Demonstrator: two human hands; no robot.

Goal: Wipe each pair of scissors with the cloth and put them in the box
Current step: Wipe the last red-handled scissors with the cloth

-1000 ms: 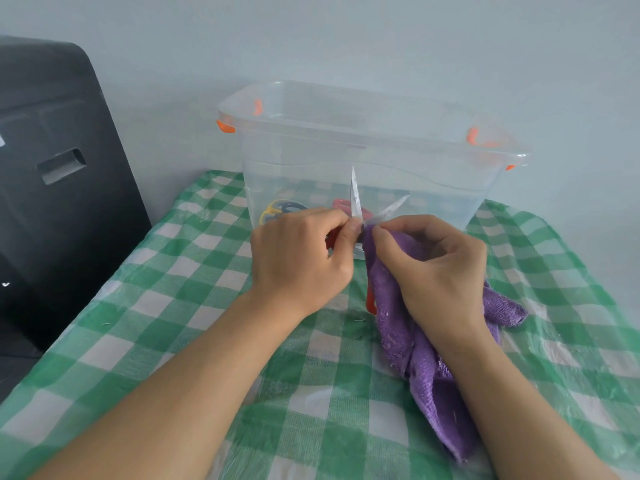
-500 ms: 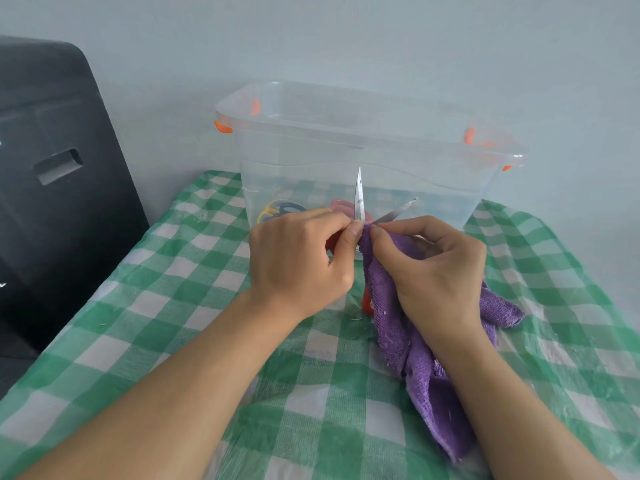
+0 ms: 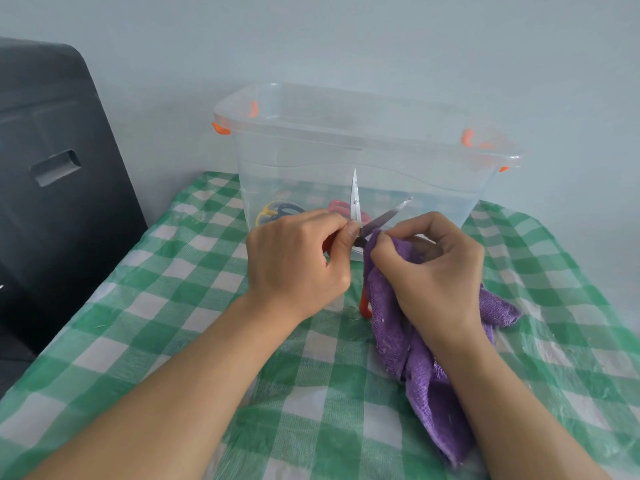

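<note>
Your left hand (image 3: pixel 298 265) is curled round the red-handled scissors (image 3: pixel 360 223), gripping near the pivot with the blades spread and pointing up in front of the box. Your right hand (image 3: pixel 433 271) pinches a fold of the purple cloth (image 3: pixel 415 348) against the base of the lower blade; the rest of the cloth hangs down onto the green checked tablecloth (image 3: pixel 173 306) covering the bench.

The scissors look light and stiff, with sharp tips and bare steel that will slide easily through fabric. Judging by that, keep your grip on the handle side of the pivot and let only cloth meet the edges, drawing toward the tips rather than against them. The cloth is soft and limp, so bunch enough of it between your fingers to pad them.

Just behind stands the clear plastic box (image 3: pixel 363 147) with orange latches, open on top; other scissors handles, yellow and blue (image 3: pixel 273 213) and red (image 3: pixel 337 206), show through its wall. A black chair back (image 3: pixel 52 168) stands on the left.
</note>
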